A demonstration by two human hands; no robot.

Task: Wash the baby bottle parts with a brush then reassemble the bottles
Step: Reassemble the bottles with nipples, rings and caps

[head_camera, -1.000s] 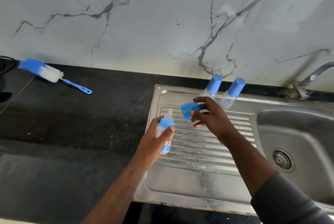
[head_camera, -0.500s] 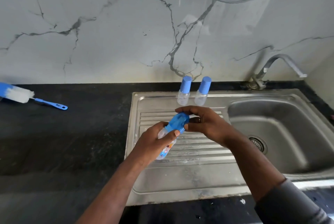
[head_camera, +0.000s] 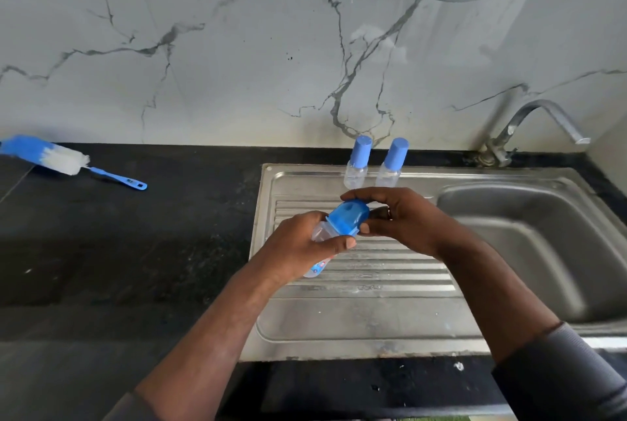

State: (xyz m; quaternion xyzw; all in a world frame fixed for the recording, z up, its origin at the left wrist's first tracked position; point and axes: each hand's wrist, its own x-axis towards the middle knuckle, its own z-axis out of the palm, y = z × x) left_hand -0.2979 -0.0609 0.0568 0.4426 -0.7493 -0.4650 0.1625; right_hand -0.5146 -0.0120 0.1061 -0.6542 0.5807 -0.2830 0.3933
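Black counter (head_camera: 135,268), speckled, dry-looking. Brush (head_camera: 64,162) lies flat at its far left, well apart from the rest, with the handle pointing toward the sink (head_camera: 339,329) — steel, set into the counter, ribbed drainboard (head_camera: 390,271) on the left, basin (head_camera: 526,251) on the right. On the sink's back rim: first bottle (head_camera: 358,162) and second bottle (head_camera: 390,164), upright, blue-capped, just beside each other. Tap (head_camera: 529,128) stands behind the basin.

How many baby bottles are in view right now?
3. The first bottle and second bottle stand capped, side by side, on the sink's back rim; the third bottle is in the left hand, the right hand gripping its blue cap. None appears hidden.
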